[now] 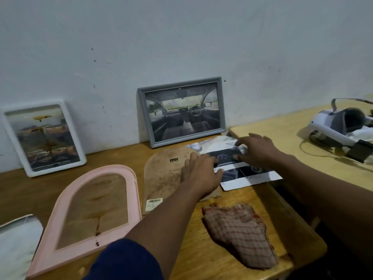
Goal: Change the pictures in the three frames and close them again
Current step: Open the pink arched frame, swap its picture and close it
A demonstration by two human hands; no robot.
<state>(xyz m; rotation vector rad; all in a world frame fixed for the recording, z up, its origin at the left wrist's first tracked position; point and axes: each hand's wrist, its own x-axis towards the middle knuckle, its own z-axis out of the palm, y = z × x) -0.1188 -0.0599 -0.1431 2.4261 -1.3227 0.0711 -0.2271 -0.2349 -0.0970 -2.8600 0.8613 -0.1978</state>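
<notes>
Printed pictures [238, 168] lie under both hands' fingers [219, 170].

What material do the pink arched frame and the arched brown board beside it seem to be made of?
The pink arched frame looks like moulded plastic: an even matte colour and a smooth raised rim. The arched brown board looks like pressed fibreboard or thick card: a dull, speckled brown face with a barcode sticker. Neither is certain from here.
</notes>
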